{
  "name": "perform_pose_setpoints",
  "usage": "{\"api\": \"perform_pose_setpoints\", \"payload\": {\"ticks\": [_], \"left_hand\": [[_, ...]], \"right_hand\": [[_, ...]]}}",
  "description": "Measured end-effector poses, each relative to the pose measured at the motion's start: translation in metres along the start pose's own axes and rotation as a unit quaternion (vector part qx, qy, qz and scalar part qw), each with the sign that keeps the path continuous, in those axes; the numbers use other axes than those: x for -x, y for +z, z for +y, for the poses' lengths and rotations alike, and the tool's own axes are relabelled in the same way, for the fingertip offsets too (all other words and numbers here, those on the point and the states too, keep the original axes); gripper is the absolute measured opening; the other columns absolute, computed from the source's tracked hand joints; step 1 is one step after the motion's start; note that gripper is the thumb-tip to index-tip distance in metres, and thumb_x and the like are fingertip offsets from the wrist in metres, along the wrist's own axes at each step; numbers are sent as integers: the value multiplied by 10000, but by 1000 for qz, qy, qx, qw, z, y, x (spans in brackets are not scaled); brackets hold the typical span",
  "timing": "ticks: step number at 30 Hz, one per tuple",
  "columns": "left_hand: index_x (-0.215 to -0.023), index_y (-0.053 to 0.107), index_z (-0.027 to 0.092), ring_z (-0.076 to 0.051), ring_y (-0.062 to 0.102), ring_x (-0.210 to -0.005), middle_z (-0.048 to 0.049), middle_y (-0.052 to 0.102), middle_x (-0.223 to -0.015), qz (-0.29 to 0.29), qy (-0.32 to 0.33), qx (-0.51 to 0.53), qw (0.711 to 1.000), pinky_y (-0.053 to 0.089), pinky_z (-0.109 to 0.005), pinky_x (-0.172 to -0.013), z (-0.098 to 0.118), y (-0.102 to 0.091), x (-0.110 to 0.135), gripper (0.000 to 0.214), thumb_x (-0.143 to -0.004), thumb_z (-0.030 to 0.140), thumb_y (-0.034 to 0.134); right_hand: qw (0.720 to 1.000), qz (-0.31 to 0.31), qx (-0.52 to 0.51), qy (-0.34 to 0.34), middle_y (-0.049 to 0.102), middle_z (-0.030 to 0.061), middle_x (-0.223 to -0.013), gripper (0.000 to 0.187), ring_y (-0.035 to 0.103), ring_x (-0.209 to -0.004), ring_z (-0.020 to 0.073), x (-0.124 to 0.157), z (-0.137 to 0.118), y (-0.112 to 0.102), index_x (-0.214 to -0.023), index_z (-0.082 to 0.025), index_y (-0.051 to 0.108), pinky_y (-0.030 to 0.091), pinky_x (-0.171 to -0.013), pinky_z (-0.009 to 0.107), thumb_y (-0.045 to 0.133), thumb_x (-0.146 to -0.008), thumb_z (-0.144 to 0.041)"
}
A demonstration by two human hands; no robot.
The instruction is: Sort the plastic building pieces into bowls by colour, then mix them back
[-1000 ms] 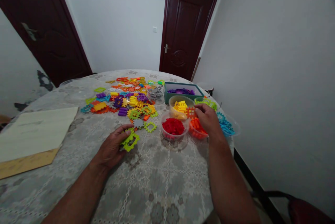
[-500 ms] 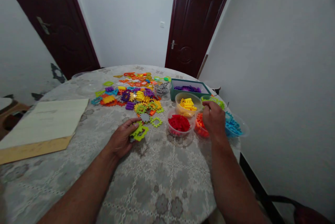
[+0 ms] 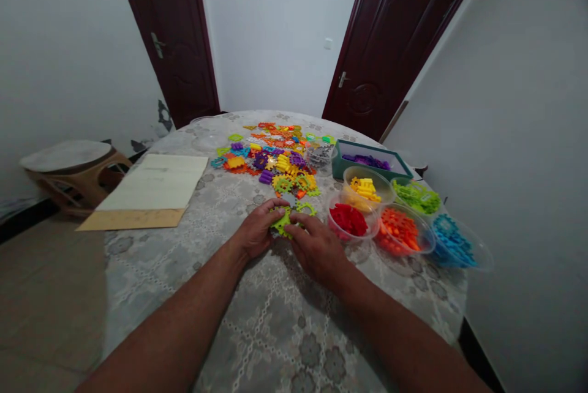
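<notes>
My left hand (image 3: 257, 231) rests on the table with its fingers curled on a lime green plastic piece (image 3: 282, 221). My right hand (image 3: 315, 246) lies beside it, fingertips touching the same green piece from the right. Just beyond the hands lies a pile of coloured interlocking pieces (image 3: 275, 157). To the right stand clear bowls of red pieces (image 3: 349, 220), yellow pieces (image 3: 365, 188), orange pieces (image 3: 399, 229), green pieces (image 3: 416, 194) and blue pieces (image 3: 452, 243).
A teal box (image 3: 342, 166) holds purple pieces. A pale board on brown cardboard (image 3: 156, 188) lies at the table's left. The round table has a lace-patterned cloth (image 3: 285, 319). A wooden stool (image 3: 68, 166) stands at left; two dark doors are behind.
My right hand has left the orange bowl and come to the green piece beside my left hand. The view has swung left.
</notes>
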State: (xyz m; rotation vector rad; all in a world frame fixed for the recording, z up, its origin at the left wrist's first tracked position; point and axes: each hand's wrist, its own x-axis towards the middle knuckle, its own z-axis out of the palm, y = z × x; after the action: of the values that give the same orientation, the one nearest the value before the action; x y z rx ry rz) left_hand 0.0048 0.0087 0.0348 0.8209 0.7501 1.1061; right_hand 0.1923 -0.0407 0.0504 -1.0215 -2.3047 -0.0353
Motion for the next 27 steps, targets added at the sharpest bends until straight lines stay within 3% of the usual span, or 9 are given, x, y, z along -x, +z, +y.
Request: {"api": "perform_pose_setpoints", "payload": {"ticks": [3, 9, 15, 22, 27], "left_hand": [[-1092, 724, 172, -145, 662, -721, -35, 716, -905, -4, -2, 16, 1000, 539, -228, -606, 1, 0, 0, 360, -781, 283, 870], [-1138, 781, 133, -227, 685, -833, -112, 737, -977, -32, -42, 112, 992, 618, -336, -646, 10, -2, 5, 415, -773, 330, 800], [-1238, 774, 168, -247, 692, -973, -127, 741, -1137, -47, -34, 60, 997, 656, -358, -737, 15, 0, 10, 446, -817, 300, 839], [-1141, 795, 193, -213, 697, -914, -99, 740, -1106, 25, -63, -1, 998, 627, -261, -609, 13, -2, 4, 322, -849, 317, 848], [-1164, 799, 215, -227, 732, -1016, -97, 750, -1241, 66, -58, 6, 996, 650, -265, -672, 12, -5, 2, 316, -858, 282, 834]], "right_hand": [[1000, 5, -12, -2, 691, 132, -1353, 310, 674, -1216, 280, 1, 4, 6, -1302, -247, 692, 608, -1009, 448, 615, -1021, -141], [995, 9, -100, 29, 647, 148, -1398, 327, 650, -1261, 282, 2, 6, -1, -1306, -225, 680, 582, -1074, 477, 612, -1003, -123], [989, 35, -144, 28, 645, 115, -1358, 344, 644, -1254, 249, 2, 13, -2, -1293, -250, 670, 572, -1071, 432, 626, -981, -114], [985, 52, -162, 32, 672, 105, -1278, 242, 666, -1170, 212, -1, 14, -8, -1267, -232, 672, 574, -1003, 373, 592, -1042, -197], [980, 95, -168, 45, 701, 84, -1167, 228, 681, -1086, 190, -9, 9, -34, -1256, -234, 697, 571, -951, 328, 564, -1071, -231]]}}
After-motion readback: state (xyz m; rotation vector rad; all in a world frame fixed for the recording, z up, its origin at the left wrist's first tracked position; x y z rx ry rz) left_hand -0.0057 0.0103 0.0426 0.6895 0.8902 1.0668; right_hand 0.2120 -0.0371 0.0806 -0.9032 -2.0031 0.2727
